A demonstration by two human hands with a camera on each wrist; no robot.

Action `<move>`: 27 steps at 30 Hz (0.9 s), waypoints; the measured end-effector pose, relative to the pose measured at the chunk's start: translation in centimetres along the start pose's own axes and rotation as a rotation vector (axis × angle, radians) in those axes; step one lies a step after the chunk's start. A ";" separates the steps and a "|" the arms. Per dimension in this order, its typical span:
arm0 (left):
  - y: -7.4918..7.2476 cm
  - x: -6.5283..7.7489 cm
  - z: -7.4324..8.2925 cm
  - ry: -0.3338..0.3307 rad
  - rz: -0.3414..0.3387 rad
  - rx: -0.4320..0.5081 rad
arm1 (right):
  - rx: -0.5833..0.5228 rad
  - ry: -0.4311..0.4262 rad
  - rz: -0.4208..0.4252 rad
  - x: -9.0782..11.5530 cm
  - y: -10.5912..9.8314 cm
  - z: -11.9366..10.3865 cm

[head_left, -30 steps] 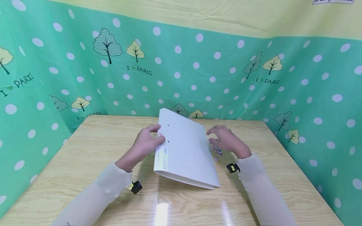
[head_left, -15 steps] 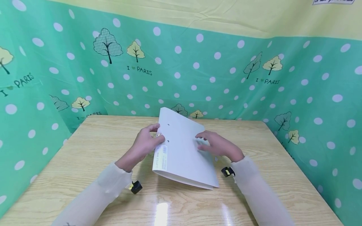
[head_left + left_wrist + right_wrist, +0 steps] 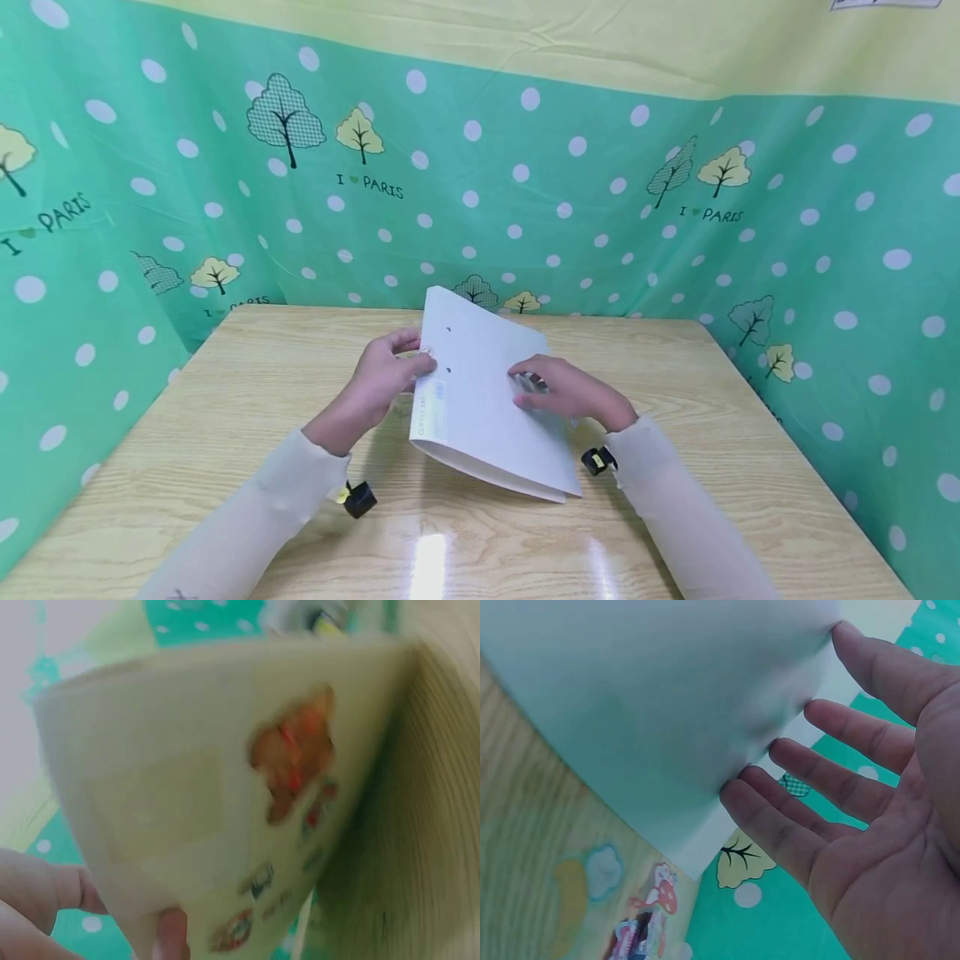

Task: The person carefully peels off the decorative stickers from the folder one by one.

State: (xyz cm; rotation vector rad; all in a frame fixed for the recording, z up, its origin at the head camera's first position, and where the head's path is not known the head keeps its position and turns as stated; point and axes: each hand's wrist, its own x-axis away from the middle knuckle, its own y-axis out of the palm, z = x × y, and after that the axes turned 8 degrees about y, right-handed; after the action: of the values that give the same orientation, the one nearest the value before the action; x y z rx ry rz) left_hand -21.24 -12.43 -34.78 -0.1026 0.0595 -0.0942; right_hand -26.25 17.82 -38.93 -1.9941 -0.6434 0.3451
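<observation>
A white clip file folder (image 3: 487, 408), with two punched holes and a label near its spine, stands tilted over the table. My left hand (image 3: 378, 379) grips its spine edge, thumb on the near face. In the left wrist view the folder (image 3: 157, 780) bears a brown bear sticker (image 3: 296, 754) and several smaller blurred stickers. My right hand (image 3: 573, 390) touches the broad plain face; its spread fingertips meet the white surface in the right wrist view, where the palm (image 3: 885, 877) shows. The folder's inside is hidden.
The wooden table (image 3: 255, 383) lies below, with a green dotted curtain (image 3: 450, 208) behind it. Colourful stickers (image 3: 656, 907) and a pale blue cloud shape (image 3: 604, 870) lie beyond the folder's edge in the right wrist view.
My right hand has moved left from beside the folder's far edge onto its white face. The folder has shifted only slightly in my left hand's grip.
</observation>
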 end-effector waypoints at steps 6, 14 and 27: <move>-0.2 0.1 0.2 -0.045 -0.091 0.269 | -0.007 0.009 0.009 0.0 0.2 0.1; -0.2 0.7 0.5 -0.035 -0.125 0.340 | 0.002 0.031 0.027 -0.2 0.4 -0.1; 0.1 1.3 1.4 -0.046 -0.193 0.373 | 0.010 0.068 0.043 -0.6 0.7 -0.3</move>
State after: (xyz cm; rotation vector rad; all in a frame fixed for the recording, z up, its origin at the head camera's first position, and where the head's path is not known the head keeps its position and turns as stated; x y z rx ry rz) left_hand -19.80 -12.28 -33.44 0.2627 -0.0144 -0.2939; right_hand -26.35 17.00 -39.45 -2.0042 -0.5557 0.3046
